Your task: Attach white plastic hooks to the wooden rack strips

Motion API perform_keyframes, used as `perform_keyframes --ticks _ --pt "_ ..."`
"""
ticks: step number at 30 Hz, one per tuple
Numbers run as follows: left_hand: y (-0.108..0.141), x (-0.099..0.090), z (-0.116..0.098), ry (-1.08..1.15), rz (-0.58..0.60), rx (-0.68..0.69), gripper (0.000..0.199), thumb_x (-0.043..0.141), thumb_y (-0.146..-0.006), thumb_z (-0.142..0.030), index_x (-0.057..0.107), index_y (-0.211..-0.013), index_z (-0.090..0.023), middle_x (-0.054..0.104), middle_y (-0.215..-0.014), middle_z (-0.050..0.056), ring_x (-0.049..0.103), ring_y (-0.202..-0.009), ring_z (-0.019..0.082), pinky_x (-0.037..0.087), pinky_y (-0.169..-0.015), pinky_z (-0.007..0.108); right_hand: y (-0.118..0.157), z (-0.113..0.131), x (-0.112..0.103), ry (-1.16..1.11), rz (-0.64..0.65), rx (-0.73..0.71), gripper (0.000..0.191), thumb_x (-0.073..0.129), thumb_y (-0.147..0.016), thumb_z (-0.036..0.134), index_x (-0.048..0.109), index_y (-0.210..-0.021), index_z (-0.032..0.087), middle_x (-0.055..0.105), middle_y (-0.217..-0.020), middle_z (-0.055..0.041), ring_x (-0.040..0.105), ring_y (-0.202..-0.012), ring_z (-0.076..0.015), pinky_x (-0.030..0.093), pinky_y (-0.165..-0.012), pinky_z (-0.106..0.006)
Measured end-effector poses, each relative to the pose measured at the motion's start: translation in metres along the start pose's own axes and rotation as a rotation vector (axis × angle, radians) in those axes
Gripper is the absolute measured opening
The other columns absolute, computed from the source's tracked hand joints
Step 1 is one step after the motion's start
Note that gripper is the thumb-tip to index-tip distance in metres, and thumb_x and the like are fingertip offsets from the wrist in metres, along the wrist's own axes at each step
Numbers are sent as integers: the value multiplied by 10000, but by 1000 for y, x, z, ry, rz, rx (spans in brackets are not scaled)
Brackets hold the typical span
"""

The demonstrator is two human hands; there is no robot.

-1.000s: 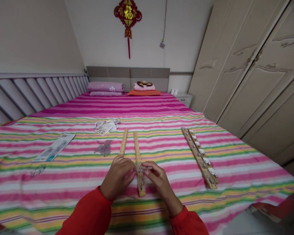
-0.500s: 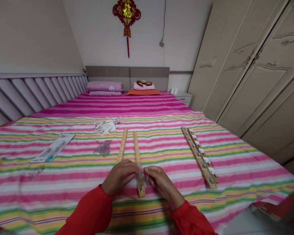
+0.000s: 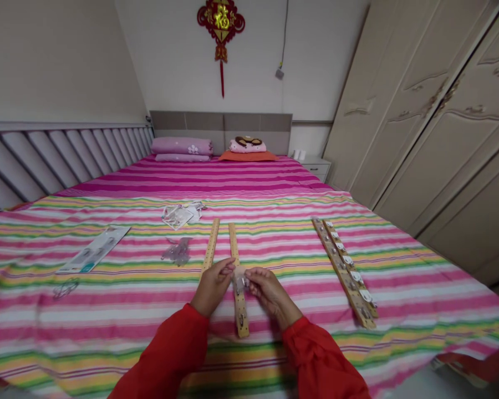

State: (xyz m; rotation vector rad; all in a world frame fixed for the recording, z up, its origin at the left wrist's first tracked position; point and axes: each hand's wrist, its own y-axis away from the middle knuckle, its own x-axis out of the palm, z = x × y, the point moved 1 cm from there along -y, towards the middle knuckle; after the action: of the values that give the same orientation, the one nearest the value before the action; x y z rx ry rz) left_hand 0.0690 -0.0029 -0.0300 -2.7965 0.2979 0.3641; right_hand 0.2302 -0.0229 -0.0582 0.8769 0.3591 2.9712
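Note:
A narrow wooden strip [image 3: 241,307] with rows of holes lies lengthwise before me, a small metal piece [image 3: 242,320] sitting near its close end. Over the strip, the fingers of my right hand [image 3: 270,291] pinch a small clear plastic piece [image 3: 240,282] with metal showing in it. My left hand [image 3: 215,284] is closed at the piece's upper left, thumb and fingertips together; whatever they hold is too small to make out. A second holed wooden strip [image 3: 210,244] lies just left, its near end hidden behind my left hand.
Two strips [image 3: 344,269] bearing white and metal fittings lie at right. Left are a heap of clear plastic pieces [image 3: 177,251], packets [image 3: 183,214], a long blister card [image 3: 95,249] and thin wire loops [image 3: 65,287]. All rest on a striped bedsheet [image 3: 141,316]; wardrobes [image 3: 453,144] stand at right.
My left fingertips have lifted and drawn slightly away from the right ones, so the clear plastic piece shows more plainly over the strip. The whole view has shifted slightly.

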Motion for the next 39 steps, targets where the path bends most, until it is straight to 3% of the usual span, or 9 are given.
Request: perform_keyframes --ticks 3,5,8,12,30,39 --pt "-7 7 16 220 -40 -281 435 709 -664 -410 646 -992 -132 691 -823 60 666 -738 161 549 -673 288 -17 -4 0 45 -46 -49 264 821 -492 312 643 -583 141 549 -414 37 431 -375 -63 298 -391 -187" --pt "-12 8 23 292 -55 -389 436 779 -570 -392 651 -889 -125 679 -752 41 657 -685 153 542 -636 271 -27 -6 0 77 -59 -86 239 801 -507 306 648 -580 137 563 -421 27 443 -383 -68 313 -401 -193" --pt "-22 10 28 325 -82 -448 372 825 -497 -314 636 -754 -122 655 -654 16 638 -629 137 532 -608 255 -38 -9 1 135 -75 -125 213 771 -532 302 654 -586 133 577 -421 16 465 -389 -80 339 -412 -202" --pt "-30 14 32 298 -128 -517 252 796 -524 -220 603 -655 -127 623 -561 -8 601 -539 115 510 -545 236 -46 -13 0 196 -120 -147 201 756 -537 298 646 -579 135 573 -409 11 475 -384 -92 343 -398 -207" --pt "-40 23 53 233 -185 -539 148 709 -573 -146 571 -625 -149 588 -488 -36 572 -485 103 453 -477 199 -56 -19 -2 166 -177 -112 151 729 -521 238 621 -567 143 570 -410 19 472 -361 -82 316 -360 -187" --pt "-38 23 59 174 -166 -537 155 718 -572 -196 594 -651 -148 586 -515 -35 564 -495 106 429 -471 197 -59 -26 -5 179 -194 -141 140 725 -533 231 616 -558 148 556 -395 22 466 -355 -87 321 -361 -196"
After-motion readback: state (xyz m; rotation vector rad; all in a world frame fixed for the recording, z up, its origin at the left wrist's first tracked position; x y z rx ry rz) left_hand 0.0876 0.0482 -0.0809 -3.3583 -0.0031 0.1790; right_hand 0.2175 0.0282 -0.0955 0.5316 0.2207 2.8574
